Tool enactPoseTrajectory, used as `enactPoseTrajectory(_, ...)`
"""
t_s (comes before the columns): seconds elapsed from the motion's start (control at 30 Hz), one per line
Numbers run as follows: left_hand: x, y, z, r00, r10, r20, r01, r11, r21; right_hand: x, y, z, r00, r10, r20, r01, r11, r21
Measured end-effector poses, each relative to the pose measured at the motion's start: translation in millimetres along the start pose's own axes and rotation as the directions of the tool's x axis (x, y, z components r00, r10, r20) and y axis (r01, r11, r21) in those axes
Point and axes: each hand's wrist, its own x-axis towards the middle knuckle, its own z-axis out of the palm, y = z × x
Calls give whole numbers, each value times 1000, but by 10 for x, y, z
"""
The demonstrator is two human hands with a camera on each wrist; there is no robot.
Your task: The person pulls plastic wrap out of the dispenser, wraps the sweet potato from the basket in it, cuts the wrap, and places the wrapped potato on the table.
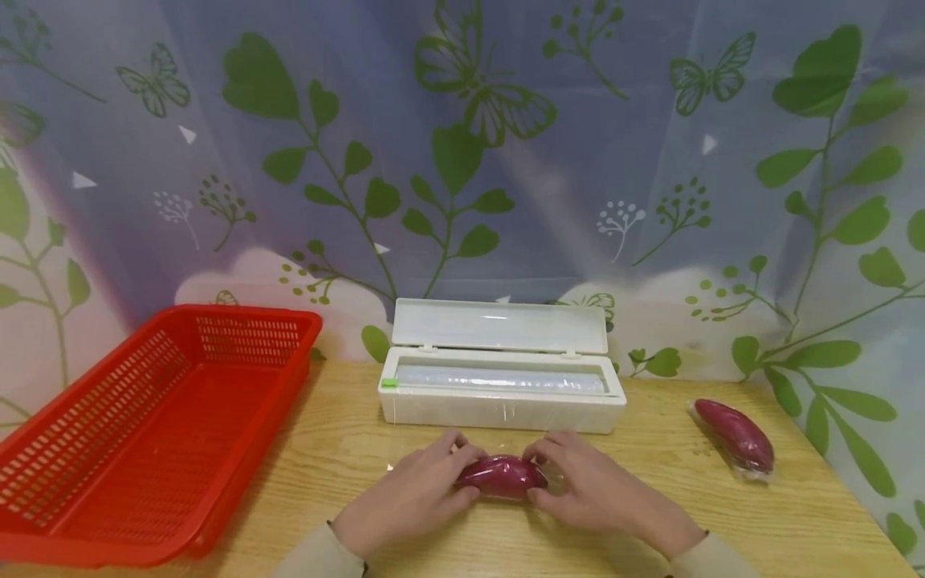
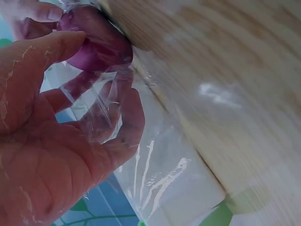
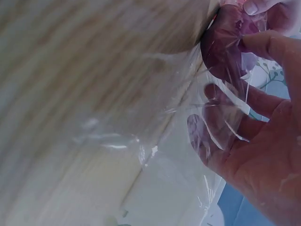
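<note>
A glossy purple eggplant (image 1: 503, 477) lies crosswise between my hands on the table, with clear plastic film round it. My left hand (image 1: 422, 486) pinches its left end, thumb in front and fingers behind. At the other end, my right hand (image 1: 588, 486) grips the eggplant and film in the same way. Loose cling film (image 2: 164, 174) stretches over the left fingers in the left wrist view. The right wrist view shows creased film across the right fingers (image 3: 218, 113) too. Just behind the hands stands a white cling film box (image 1: 499, 409), its lid raised and a roll inside.
A second purple eggplant (image 1: 737, 433), wrapped in film, lies on the right of the wooden table (image 1: 650, 417). The red plastic basket (image 1: 253, 449) stands at the left. Behind everything hangs a patterned curtain (image 1: 549, 193) with green leaves and butterflies.
</note>
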Motion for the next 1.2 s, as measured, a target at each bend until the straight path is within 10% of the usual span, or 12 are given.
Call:
enactPoseTrajectory(0.77, 99, -99, -6, 996, 32, -86, -21, 991, 132, 51, 51, 44, 995, -25, -95, 13, 992, -126)
enactPoseTrajectory(1.03, 55, -233, -190, 996, -41, -76, 41, 999, -5, 26, 50, 26, 994, -48, -96, 35, 991, -126)
enactPoseTrajectory(1.2, 2, -329, -412, 967, -80, -240, 72, 997, -41, -35, 46, -22, 996, -21, -88, 12, 995, -100)
